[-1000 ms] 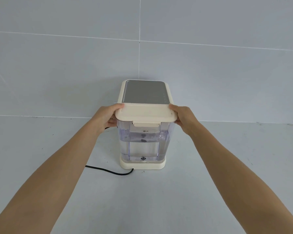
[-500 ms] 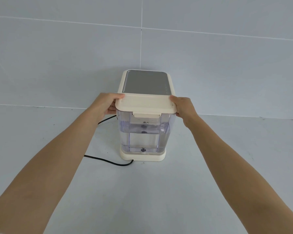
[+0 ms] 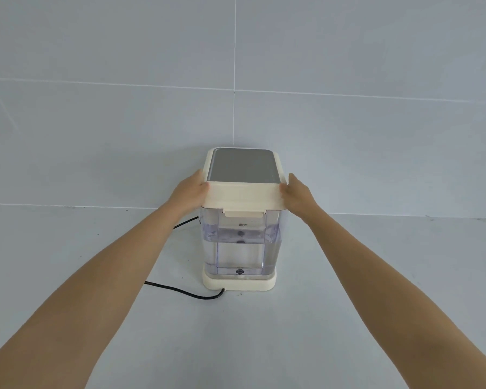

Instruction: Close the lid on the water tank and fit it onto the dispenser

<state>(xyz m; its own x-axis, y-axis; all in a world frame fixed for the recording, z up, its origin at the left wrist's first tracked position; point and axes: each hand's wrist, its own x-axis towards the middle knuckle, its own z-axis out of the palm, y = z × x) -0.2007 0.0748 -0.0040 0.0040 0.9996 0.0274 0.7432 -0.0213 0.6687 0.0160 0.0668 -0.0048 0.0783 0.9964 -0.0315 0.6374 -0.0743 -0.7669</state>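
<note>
- The grey tiled wall (image 3: pixel 124 80) fills the upper half of the view, meeting a pale counter (image 3: pixel 376 318) that runs along below it.
- Two bare forearms reach in from the lower corners toward the middle of the counter.
- The dispenser (image 3: pixel 246 167) stands upright near the wall, cream-coloured with a grey top panel; its cream base (image 3: pixel 239 284) sits flat on the counter.
- The water tank (image 3: pixel 239 248) is clear, partly filled, and stands on the base in front of the dispenser body, touching it.
- The lid (image 3: pixel 243 196) is cream, lies flat and closed over the tank's top, with a small tab at its front edge.
- The left hand (image 3: pixel 187 193) presses against the lid's left end, thumb on the top edge, fingers wrapped round the side and mostly hidden behind the tank.
- The right hand (image 3: pixel 298 193) mirrors it at the lid's right end, thumb on top; its fingers are hidden too, so how far they curl is unclear.
- A black cable (image 3: pixel 185 293) leaves the base at its front left and curves away; part of it passes behind the left forearm.
- Small dark markings on the tank are too small to read.
</note>
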